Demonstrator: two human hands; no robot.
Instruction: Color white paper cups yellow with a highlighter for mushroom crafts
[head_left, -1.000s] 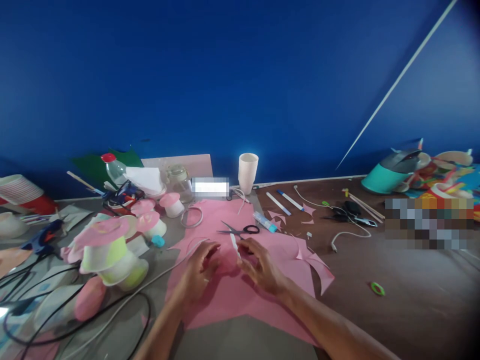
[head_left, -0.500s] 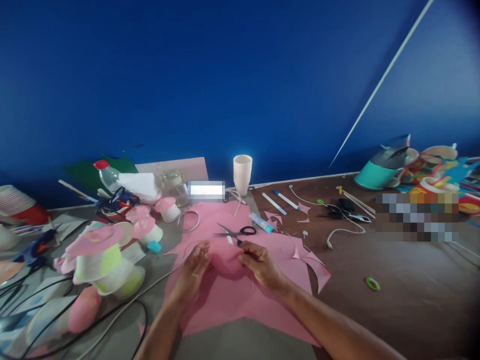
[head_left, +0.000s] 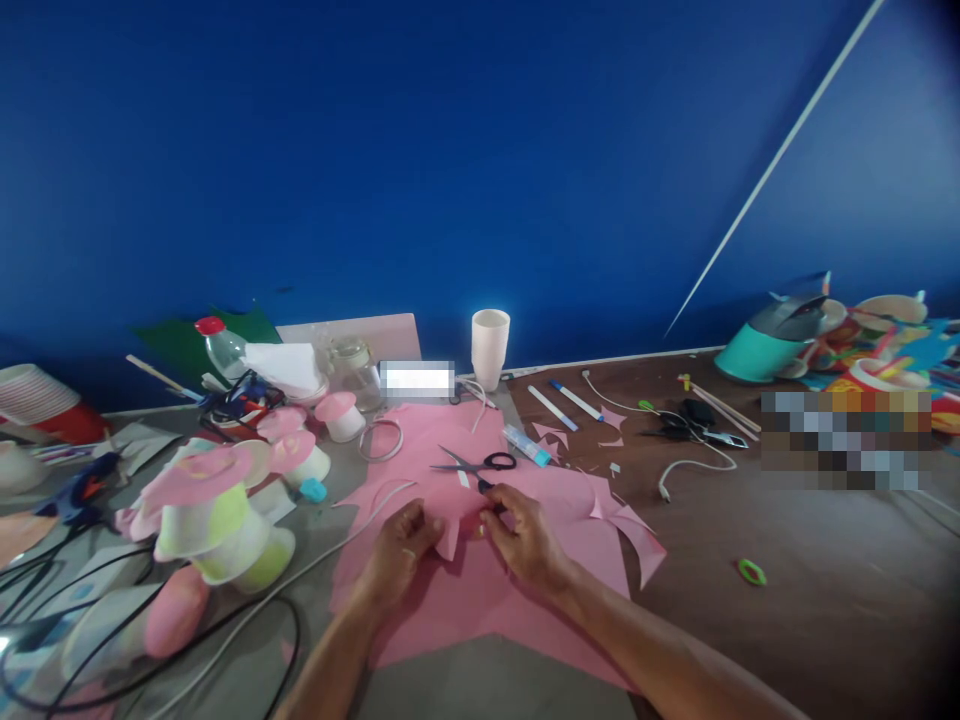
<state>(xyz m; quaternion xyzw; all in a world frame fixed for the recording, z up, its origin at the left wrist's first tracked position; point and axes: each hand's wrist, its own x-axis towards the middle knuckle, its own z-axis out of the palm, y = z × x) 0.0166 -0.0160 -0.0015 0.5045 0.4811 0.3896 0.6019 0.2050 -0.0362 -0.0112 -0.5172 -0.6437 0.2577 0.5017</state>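
Before a blue wall (head_left: pixel 480 180), the left hand (head_left: pixel 405 545) pinches a small pink paper piece (head_left: pixel 449 539) over a larger pink sheet (head_left: pixel 427 620); whether the right hand (head_left: pixel 521 530), fingers narrowed, grips it too, I cannot tell. Uneven pulling could tear it; a stray knuckle might nudge the open scissors (head_left: pixel 478 467).

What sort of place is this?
Probably a craft workspace, perhaps at a shared table: scissors lie open on a large pink sheet, curved pink offcuts lie beside it, and pink-topped white cups stand to the left.
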